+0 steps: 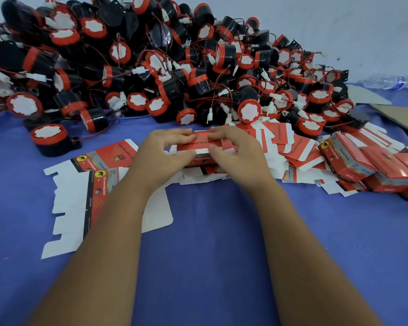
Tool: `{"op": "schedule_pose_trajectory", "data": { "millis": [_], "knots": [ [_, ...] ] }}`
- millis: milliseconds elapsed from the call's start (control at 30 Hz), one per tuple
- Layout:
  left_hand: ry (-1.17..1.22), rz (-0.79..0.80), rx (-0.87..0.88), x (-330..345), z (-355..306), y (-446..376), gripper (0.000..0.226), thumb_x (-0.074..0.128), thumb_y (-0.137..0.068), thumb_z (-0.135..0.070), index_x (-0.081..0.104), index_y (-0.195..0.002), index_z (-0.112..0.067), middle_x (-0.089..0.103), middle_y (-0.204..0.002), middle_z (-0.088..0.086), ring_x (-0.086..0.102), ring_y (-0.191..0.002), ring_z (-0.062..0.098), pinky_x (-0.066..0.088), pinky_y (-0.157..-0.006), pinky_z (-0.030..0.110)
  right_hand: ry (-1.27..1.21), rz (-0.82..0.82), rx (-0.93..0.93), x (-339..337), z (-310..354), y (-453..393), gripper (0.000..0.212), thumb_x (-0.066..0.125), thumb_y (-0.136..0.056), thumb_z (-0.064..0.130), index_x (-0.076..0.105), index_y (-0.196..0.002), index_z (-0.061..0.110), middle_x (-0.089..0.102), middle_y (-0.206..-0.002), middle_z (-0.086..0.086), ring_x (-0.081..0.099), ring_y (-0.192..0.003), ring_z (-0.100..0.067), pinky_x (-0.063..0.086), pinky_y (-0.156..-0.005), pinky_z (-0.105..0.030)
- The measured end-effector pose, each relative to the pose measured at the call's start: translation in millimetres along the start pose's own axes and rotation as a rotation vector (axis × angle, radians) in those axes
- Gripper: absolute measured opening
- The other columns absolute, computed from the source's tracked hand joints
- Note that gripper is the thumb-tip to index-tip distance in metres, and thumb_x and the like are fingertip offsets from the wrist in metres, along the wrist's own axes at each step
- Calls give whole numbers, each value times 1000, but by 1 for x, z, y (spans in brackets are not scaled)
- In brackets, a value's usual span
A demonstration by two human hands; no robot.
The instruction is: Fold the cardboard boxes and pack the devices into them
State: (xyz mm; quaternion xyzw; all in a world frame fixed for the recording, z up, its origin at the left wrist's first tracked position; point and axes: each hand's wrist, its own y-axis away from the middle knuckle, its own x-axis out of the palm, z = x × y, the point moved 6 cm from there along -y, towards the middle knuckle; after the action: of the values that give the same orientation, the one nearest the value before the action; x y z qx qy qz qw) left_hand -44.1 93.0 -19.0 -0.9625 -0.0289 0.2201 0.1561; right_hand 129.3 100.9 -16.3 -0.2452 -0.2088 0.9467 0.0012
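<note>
your left hand (166, 147) + right hand (233, 147) both pinch one flat red box (201, 143) | over box stack (205, 172) | devices pile (151, 67) behind | blue cloth (210, 231)

"ST" logo read upside down on flat red carton (108, 154) left of left hand (161, 149). Yellow elephant emblem seen on same carton. Remaining small print blurred, unreadable.

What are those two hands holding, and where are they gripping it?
A flat red cardboard box: left hand pinches its left end, right hand its right end.
</note>
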Motion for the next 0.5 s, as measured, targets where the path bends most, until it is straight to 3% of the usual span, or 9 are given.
{"op": "schedule_pose_trajectory", "data": {
  "millis": [100,167,333,433,500],
  "knots": [
    [-74,23,8,0,3,0,38,76,-85,-19,69,-122,-26,58,-130,-22,46,-129,0,34,-112,24,61,28,-66,-2,2,-1,25,70,-86,19,71,-110,25,60,-111,19,49,-102,18,39,-86,-1],
    [-103,-3,30,0,2,-1,39,78,-85,-21,69,-123,-26,57,-126,-24,47,-128,-1,33,-109,20,106,32,-76,-2,2,-2,27,71,-87,20,70,-113,25,59,-110,19,49,-100,18,35,-86,1],
    [-45,-38,17,3,5,-2,35,73,-89,-23,69,-123,-25,60,-124,-24,53,-120,-5,36,-96,6,183,-4,-114,2,9,-3,23,68,-91,18,70,-115,18,65,-115,5,55,-105,-4,37,-88,-7],
    [35,-29,4,3,7,-3,31,69,-92,-21,69,-123,-24,64,-127,-18,59,-117,1,45,-97,15,200,-37,-130,2,13,-2,20,65,-93,18,70,-112,15,66,-111,2,57,-103,-10,44,-88,-15],
    [55,-34,14,3,5,-3,29,68,-93,-20,70,-121,-25,67,-122,-17,64,-108,1,49,-91,15,204,-56,-127,1,13,-2,17,64,-94,20,69,-110,17,66,-108,3,57,-100,-10,48,-88,-25]
  ]
}}
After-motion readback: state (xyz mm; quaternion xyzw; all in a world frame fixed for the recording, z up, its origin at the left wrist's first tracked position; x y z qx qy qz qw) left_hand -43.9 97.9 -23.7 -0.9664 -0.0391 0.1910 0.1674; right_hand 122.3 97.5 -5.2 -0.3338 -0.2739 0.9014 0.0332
